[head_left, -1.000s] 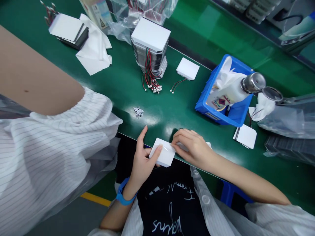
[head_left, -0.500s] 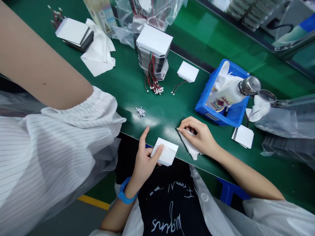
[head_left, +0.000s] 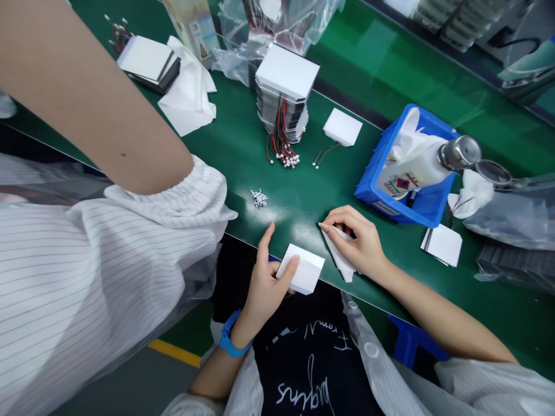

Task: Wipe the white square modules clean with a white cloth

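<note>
My left hand (head_left: 265, 292) grips a flat white battery pack (head_left: 310, 271) at the table's front edge, thumb on top and fingers beneath; the index finger points away. To its right, my right hand (head_left: 359, 241) pinches a folded white cloth (head_left: 340, 260) that rests on the green table. A small pile of tiny white pieces (head_left: 259, 199) lies ahead of my left hand. Farther back stands a tall stack of similar packs (head_left: 288, 72), red and black wires with white connectors hanging from it. One wired pack (head_left: 342, 127) lies alone beside it.
A blue bin (head_left: 381, 199) at the right holds a metal-capped bottle (head_left: 414, 173) and white cloths. Thin white pieces (head_left: 442, 245) lie beside it. Another person's arm (head_left: 117, 110) reaches across the left, near more packs (head_left: 147, 58) and a white cloth (head_left: 186, 95).
The whole view has shifted, so things appear a little farther right. Both hands keep their hold on the battery pack and the cloth, with hardly any movement over the table.
</note>
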`<state>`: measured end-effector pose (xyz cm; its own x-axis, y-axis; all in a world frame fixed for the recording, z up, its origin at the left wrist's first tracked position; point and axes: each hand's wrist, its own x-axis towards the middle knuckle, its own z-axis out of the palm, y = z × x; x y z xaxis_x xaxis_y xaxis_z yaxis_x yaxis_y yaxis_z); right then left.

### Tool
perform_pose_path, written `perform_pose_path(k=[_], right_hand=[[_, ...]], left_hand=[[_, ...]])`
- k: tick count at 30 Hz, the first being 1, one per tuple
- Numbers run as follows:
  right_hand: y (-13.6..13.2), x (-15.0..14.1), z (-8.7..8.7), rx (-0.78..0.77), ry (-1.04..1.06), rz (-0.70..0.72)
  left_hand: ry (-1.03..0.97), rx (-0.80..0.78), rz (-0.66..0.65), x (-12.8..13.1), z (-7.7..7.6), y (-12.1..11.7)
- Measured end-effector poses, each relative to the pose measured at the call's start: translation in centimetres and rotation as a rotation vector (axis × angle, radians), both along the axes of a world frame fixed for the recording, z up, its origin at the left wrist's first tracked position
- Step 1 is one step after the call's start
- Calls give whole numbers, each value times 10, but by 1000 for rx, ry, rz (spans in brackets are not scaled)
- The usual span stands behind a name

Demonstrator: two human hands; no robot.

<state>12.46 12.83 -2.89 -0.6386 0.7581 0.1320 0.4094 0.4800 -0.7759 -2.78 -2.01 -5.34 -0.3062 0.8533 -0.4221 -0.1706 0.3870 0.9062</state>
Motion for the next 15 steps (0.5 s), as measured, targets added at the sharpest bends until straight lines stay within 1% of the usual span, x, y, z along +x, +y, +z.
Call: perform_pose_path(k=[3,9,12,15], right_hand=[[-2,-7,2,-14,-16,93],[-2,-27,3,31,-86,241],[2,-34,2,1,-61,255],[5,-36,1,-35,10,251]], left_hand=[[-11,-8,-2,-1,1,1],[0,23,-27,-2,-2,1],[-36,33,-35,-3,-3,0],[-159,29,-51,-4,-1,-1]])
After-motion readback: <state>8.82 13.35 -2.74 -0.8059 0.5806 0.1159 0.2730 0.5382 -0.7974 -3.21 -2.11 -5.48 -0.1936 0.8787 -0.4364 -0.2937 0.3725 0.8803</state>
